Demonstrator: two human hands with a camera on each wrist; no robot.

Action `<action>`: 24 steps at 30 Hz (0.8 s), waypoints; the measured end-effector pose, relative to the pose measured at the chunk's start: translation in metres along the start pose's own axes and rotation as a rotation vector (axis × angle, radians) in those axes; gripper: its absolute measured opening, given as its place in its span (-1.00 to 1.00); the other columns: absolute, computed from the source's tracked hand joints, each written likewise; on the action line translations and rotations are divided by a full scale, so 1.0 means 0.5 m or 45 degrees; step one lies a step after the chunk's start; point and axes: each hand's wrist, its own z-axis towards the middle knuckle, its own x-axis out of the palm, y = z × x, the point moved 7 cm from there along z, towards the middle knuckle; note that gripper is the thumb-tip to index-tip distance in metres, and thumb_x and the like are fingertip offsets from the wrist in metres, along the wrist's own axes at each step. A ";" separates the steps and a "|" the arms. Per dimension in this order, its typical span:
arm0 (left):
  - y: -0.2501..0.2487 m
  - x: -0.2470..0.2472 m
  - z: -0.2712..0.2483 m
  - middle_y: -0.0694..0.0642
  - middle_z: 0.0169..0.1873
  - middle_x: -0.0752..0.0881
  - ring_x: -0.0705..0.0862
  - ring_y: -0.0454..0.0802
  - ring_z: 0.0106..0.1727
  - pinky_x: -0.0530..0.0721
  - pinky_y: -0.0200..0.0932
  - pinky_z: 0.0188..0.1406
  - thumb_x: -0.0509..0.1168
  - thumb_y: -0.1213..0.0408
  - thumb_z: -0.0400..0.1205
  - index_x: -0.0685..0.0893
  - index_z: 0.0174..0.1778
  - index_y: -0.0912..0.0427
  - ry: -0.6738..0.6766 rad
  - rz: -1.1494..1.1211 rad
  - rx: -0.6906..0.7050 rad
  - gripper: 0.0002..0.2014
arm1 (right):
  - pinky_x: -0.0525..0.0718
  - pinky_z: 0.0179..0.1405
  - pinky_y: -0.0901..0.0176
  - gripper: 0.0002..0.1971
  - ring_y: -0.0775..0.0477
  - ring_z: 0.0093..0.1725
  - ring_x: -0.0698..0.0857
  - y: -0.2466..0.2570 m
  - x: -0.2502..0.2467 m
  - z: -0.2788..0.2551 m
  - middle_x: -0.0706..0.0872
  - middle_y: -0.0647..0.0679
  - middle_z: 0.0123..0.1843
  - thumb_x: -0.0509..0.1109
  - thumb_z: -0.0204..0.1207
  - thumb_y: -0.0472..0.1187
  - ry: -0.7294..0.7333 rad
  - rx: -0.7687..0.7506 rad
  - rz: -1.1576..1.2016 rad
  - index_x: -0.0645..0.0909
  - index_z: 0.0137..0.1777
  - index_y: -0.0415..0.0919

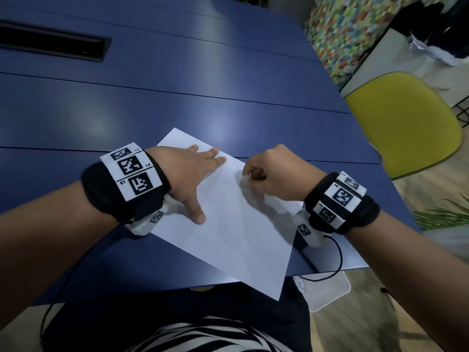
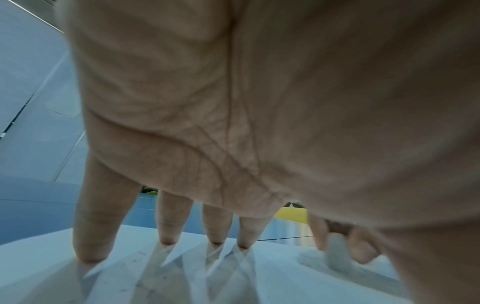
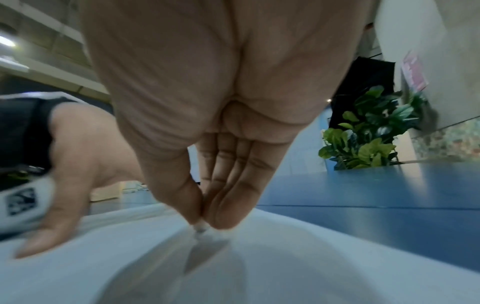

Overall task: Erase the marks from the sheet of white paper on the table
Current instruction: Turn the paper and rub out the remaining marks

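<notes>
White paper stays flat because my left hand presses it with straight, spread fingers. My right hand pinches a small eraser (fingertips closed tight around it) to rub the marks.

The head view looks steeply down from above the tabletop's near edge. Each wrist view sits low, just behind its palm, facing along the fingers close to the sheet of white paper; all three share that sheet, and each wrist view catches the other hand

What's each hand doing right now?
Left hand: open, fingers flat on the paper.
Right hand: closed, pinching a small white eraser against it.
</notes>
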 end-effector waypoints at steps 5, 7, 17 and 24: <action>0.000 0.001 0.000 -0.25 0.80 -0.36 -0.23 0.08 0.85 0.35 0.41 0.66 0.63 -0.43 0.24 -0.36 0.81 -0.20 -0.001 0.023 0.000 0.50 | 0.68 -0.20 0.21 -0.85 0.22 -0.35 0.60 0.044 0.023 -0.026 0.70 0.23 -0.32 0.45 0.56 -0.10 0.202 -0.156 -0.079 0.80 0.07 0.01; 0.000 0.001 0.001 -0.25 0.79 -0.36 -0.23 0.08 0.85 0.35 0.41 0.66 0.63 -0.43 0.25 -0.36 0.81 -0.20 0.002 0.024 0.001 0.49 | 0.74 -0.14 0.11 -0.84 0.16 -0.30 0.65 0.021 0.008 -0.018 0.78 0.18 -0.26 0.46 0.55 -0.12 0.141 -0.084 -0.077 0.81 0.08 -0.02; 0.003 0.002 0.007 -0.27 0.79 -0.37 -0.21 0.09 0.86 0.37 0.41 0.64 0.59 -0.50 0.21 -0.36 0.81 -0.22 -0.006 0.044 0.000 0.51 | 0.76 -0.12 0.05 -0.83 0.06 -0.22 0.73 0.005 -0.007 0.001 0.81 0.14 -0.25 0.46 0.53 -0.14 0.070 -0.009 -0.027 0.80 0.08 -0.02; 0.002 0.002 0.006 -0.25 0.79 -0.37 -0.21 0.10 0.86 0.39 0.41 0.63 0.59 -0.49 0.23 -0.38 0.81 -0.20 -0.011 0.062 0.002 0.50 | 0.72 -0.17 0.15 -0.83 0.11 -0.26 0.70 0.033 0.008 -0.004 0.79 0.18 -0.26 0.44 0.57 -0.06 0.176 -0.127 -0.042 0.80 0.09 0.02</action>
